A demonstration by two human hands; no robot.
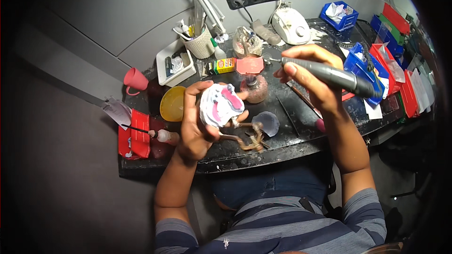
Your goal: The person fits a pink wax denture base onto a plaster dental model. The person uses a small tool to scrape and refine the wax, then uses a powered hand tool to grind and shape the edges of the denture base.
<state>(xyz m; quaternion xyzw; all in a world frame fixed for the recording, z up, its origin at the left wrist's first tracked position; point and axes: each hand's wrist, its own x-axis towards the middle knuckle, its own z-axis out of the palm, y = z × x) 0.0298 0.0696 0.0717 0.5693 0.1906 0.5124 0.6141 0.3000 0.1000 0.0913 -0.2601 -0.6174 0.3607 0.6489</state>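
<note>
My left hand (190,134) is closed around a white plaster dental model (208,106) with pink wax (231,99) on it, raised over the near part of the bench. A brass-coloured articulator frame (254,145) hangs beside the model toward its lower right; their joint is partly hidden. My right hand (314,73) grips a dark grey rotary handpiece (332,74), its thin tip pointing left, apart from the model. A bluish-grey rounded piece (266,123) shows right of the model; I cannot tell whether the articulator touches it.
Behind the model stand a pinkish glass burner (255,92), a pink wax sheet (250,66) and a white control unit (291,26). At left are a yellow bowl (172,104), a pink mug (135,80) and a red bin (133,134). Blue bins (360,68) stand right.
</note>
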